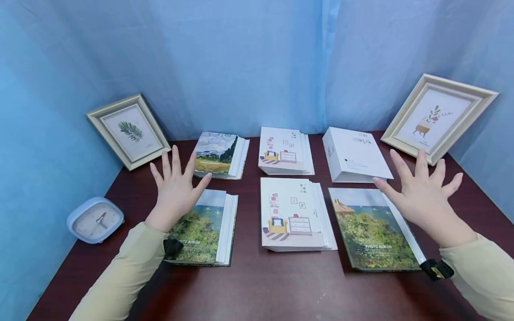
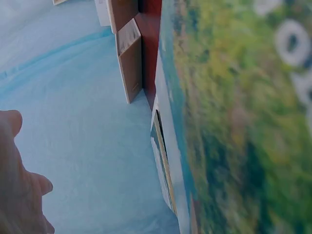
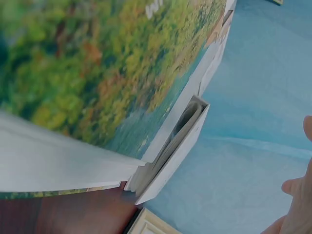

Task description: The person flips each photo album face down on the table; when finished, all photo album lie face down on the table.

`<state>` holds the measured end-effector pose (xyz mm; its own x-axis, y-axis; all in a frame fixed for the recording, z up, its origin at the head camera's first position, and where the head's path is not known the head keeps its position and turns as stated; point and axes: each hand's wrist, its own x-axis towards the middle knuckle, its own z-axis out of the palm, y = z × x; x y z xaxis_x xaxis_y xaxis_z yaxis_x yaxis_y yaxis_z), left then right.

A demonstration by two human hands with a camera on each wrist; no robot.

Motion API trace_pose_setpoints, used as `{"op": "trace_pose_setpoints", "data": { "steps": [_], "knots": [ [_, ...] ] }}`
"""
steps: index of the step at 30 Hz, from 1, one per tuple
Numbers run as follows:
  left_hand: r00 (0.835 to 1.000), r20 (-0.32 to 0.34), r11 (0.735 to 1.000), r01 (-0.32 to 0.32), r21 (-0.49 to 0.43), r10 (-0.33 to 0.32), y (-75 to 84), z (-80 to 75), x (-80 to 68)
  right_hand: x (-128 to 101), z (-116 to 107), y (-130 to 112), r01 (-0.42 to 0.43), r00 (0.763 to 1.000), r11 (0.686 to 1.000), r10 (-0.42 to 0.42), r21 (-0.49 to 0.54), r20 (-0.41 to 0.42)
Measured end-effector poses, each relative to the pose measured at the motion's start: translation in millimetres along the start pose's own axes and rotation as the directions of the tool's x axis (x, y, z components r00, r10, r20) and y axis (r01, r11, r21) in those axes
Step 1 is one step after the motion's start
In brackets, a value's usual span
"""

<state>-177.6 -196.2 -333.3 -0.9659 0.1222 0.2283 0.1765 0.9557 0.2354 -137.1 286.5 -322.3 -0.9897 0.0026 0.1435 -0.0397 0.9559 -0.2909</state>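
With fingers spread wide, my left hand (image 1: 174, 191) hovers over the upper part of the front-left photo album (image 1: 202, 234), which has a green landscape cover. My right hand (image 1: 425, 196), also spread and holding nothing, is over the right edge of the front-right photo album (image 1: 373, 236). Between them lies a white album (image 1: 289, 214) with a yellow armchair drawing. Behind stand a landscape album (image 1: 214, 154), another armchair album (image 1: 281, 151) and a plain white album (image 1: 357, 156). Large green covers fill much of both wrist views, with the fingers at the outer edges.
A blue clock (image 1: 96, 220) stands at the left edge of the dark red table (image 1: 289, 285). Framed pictures lean at the back: a leaf picture frame (image 1: 130, 131) on the left, a plant-pot picture frame (image 1: 439, 118) on the right. Blue curtain (image 1: 241, 67) encloses the back and sides.
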Motion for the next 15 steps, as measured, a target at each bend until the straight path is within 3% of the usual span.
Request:
{"op": "trace_pose_setpoints", "data": {
  "steps": [9,15],
  "knots": [
    [1.000,-0.023,0.992,-0.001,-0.130,-0.002,22.7,5.2,19.5,18.3,3.9,3.2,-0.010,0.999,0.996,0.014,0.090,-0.043],
    [1.000,0.011,0.966,0.014,-0.260,-0.011,42.2,9.5,34.6,33.8,4.0,8.6,-0.099,0.994,0.974,0.088,0.205,0.063]
  ]
}}
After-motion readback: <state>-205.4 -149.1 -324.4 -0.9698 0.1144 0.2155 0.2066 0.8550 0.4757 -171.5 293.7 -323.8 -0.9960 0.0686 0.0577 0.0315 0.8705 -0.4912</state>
